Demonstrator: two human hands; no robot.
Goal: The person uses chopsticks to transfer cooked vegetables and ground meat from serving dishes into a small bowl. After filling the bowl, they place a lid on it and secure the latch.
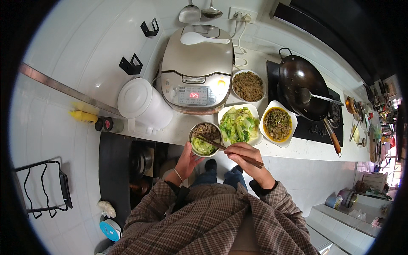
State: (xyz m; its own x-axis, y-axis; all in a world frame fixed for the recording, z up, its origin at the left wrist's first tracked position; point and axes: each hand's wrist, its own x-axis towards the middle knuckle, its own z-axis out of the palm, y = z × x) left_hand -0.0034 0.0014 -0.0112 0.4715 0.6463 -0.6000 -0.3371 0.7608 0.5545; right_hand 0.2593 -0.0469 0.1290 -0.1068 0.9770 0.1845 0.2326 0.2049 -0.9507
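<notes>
My left hand (186, 163) grips a small round bowl (191, 137) from below and the side, just off the counter's front edge. Inside it lie brown minced food (207, 129) and pale green leaves (203, 146). A pair of brown wooden chopsticks (250, 160) is closed in my right hand (248, 159), their tips down in the bowl. Right behind that hand stands a white square plate of cooked lettuce (239, 124). Beside it is a white dish (290, 135) of chopped meat and greens in yellow oily sauce.
A rice cooker (195, 59) with a white rice paddle (199, 39) on its lid stands behind. Left of it is a white lidded jug (146, 106). A plate of brown mince (248, 86) sits farther back. At right, a wok (297, 74) with a spatula (307, 96) rests on the stove (308, 131).
</notes>
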